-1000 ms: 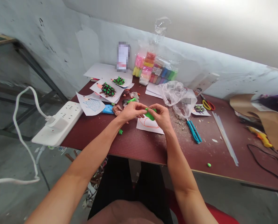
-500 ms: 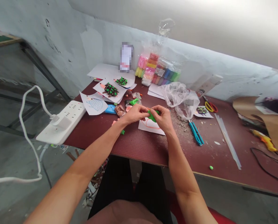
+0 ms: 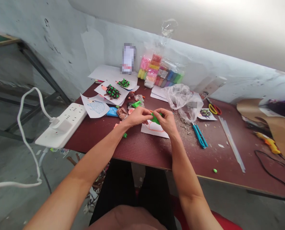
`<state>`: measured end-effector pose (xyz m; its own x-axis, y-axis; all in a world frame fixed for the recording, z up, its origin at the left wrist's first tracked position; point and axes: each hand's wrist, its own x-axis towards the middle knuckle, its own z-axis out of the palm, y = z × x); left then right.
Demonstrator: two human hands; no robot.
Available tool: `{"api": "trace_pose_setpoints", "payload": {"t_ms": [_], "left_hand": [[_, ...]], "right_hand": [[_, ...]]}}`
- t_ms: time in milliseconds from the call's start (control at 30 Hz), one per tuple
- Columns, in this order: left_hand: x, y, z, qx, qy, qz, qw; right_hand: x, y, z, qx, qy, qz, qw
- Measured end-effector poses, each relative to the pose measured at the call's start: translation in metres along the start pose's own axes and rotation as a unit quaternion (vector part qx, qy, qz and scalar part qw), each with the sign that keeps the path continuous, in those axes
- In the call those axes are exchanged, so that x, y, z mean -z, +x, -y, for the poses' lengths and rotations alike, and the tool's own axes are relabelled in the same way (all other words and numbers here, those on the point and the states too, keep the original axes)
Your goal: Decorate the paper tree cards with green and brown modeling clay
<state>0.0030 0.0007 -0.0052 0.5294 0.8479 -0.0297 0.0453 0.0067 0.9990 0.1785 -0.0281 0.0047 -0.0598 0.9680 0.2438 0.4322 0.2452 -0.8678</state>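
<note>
Between my two hands is a flattened piece of green modelling clay (image 3: 155, 118). My left hand (image 3: 140, 116) pinches its left side, fingers closed. From the other side my right hand (image 3: 166, 121) grips it with thumb and fingertips. Just beneath lies a white paper (image 3: 154, 130) with an orange outline drawn on it, partly covered by my hands. A small bit of green clay (image 3: 125, 135) rests by my left forearm. Behind my left hand are an opened green clay packet (image 3: 136, 104), a brown clay packet (image 3: 122, 113) and a blue packet (image 3: 112, 111).
Clay hedgehogs on paper (image 3: 113, 92) stand at back left, beside a power strip (image 3: 61, 126). A bagged clay set (image 3: 157, 72) leans on the wall. Rightward lie a plastic bag (image 3: 185, 99), teal cutter (image 3: 200, 135), scissors (image 3: 214, 109), clear sticks (image 3: 232, 143) and a glue gun (image 3: 268, 142).
The whole view has shifted slightly. My hands stay together on the green clay with only a tiny change in the fingers; nothing on the table has been moved.
</note>
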Motion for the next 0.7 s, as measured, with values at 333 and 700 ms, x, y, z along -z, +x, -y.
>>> {"api": "trace_pose_setpoints", "payload": {"t_ms": [333, 700], "left_hand": [[0.003, 0.0, -0.003, 0.016, -0.004, -0.021, 1.0], [0.003, 0.002, 0.001, -0.008, -0.017, -0.034, 0.999]], "right_hand": [[0.007, 0.001, -0.002, -0.035, 0.023, 0.031, 0.999], [0.01, 0.003, -0.003, -0.02, 0.017, 0.04, 0.999]]}}
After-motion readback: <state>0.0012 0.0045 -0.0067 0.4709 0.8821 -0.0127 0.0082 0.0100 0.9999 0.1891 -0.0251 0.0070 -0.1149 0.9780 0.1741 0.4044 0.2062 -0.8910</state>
